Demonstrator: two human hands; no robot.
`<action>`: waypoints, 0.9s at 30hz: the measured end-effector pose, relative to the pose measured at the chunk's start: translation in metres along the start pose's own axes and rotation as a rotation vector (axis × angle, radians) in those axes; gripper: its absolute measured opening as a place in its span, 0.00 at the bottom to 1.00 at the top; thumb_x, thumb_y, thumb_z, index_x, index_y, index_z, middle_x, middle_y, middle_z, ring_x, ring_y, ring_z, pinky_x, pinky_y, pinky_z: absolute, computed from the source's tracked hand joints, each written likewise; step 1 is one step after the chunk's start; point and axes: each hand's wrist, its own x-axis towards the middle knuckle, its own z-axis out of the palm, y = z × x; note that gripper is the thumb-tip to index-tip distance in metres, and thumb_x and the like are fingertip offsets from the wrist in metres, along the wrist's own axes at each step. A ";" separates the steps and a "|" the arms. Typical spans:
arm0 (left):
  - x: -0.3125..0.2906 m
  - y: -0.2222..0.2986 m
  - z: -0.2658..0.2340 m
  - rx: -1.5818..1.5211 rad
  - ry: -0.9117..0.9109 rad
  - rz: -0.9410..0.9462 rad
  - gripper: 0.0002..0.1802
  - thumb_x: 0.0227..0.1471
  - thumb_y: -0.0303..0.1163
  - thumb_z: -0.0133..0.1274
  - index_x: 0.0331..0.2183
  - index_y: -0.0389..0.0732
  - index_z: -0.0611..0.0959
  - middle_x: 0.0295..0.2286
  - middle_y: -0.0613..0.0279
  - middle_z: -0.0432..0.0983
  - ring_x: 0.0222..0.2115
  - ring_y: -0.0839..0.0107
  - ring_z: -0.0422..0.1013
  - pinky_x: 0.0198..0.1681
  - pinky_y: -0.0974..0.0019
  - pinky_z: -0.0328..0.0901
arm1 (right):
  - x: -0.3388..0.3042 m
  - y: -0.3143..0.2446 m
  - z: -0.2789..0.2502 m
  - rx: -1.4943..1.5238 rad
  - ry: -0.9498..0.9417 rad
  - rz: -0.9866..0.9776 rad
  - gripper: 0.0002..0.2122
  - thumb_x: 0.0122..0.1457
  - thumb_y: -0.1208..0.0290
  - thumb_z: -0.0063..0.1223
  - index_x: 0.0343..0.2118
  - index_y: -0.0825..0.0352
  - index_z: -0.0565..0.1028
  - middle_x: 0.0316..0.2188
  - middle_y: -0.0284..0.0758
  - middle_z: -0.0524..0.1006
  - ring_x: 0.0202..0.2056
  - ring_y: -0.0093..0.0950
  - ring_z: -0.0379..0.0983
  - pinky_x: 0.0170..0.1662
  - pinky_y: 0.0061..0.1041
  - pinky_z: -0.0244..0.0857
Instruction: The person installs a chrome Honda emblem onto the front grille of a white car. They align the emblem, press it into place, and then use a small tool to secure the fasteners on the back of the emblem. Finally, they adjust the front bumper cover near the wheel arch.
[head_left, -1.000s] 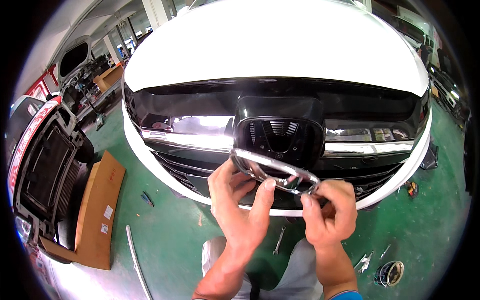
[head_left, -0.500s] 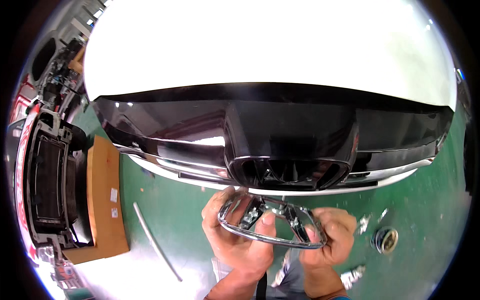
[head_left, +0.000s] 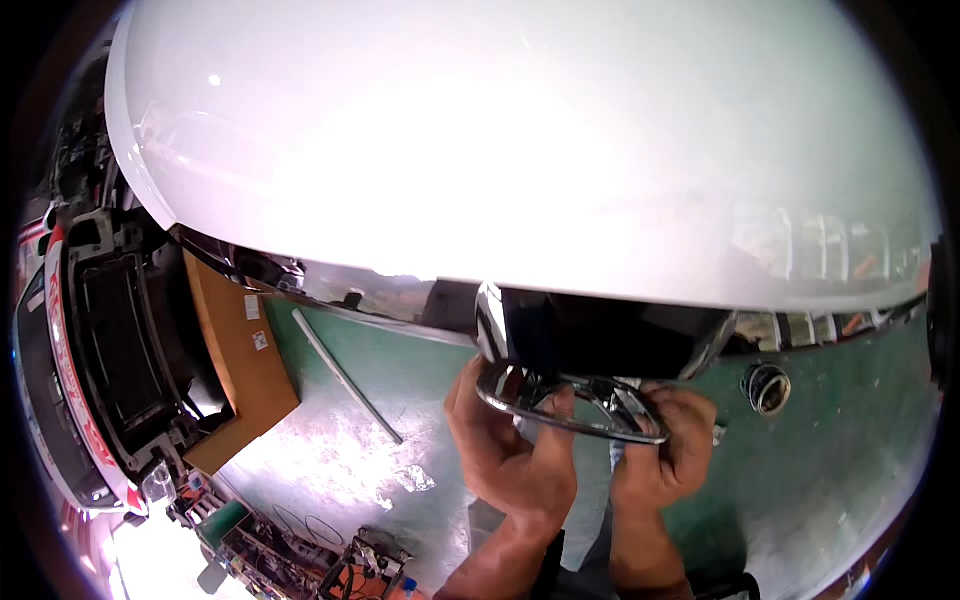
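A chrome emblem ring sits just below the front edge of a white car hood, under the black grille panel. My left hand grips the ring's left side, thumb on top of the rim. My right hand holds the ring's right side from below. Both forearms rise from the lower edge. The hood hides most of the grille.
A brown cardboard sheet and a detached black-and-red bumper part lie at the left on the green floor. A thin pale strip lies on the floor. A small round metal part rests at the right. Cluttered tools sit at the bottom left.
The view has swung closer over the hood, which now fills most of the frame. Both hands still hold the chrome ring, now tight under the grille's lower edge.
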 end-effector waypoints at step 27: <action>-0.003 -0.005 0.021 -0.005 0.128 -0.005 0.31 0.51 0.20 0.68 0.55 0.33 0.73 0.52 0.59 0.66 0.50 0.68 0.70 0.50 0.67 0.68 | 0.019 0.004 -0.014 -0.062 -0.122 0.074 0.10 0.60 0.83 0.60 0.44 0.73 0.77 0.43 0.40 0.74 0.41 0.29 0.72 0.46 0.25 0.66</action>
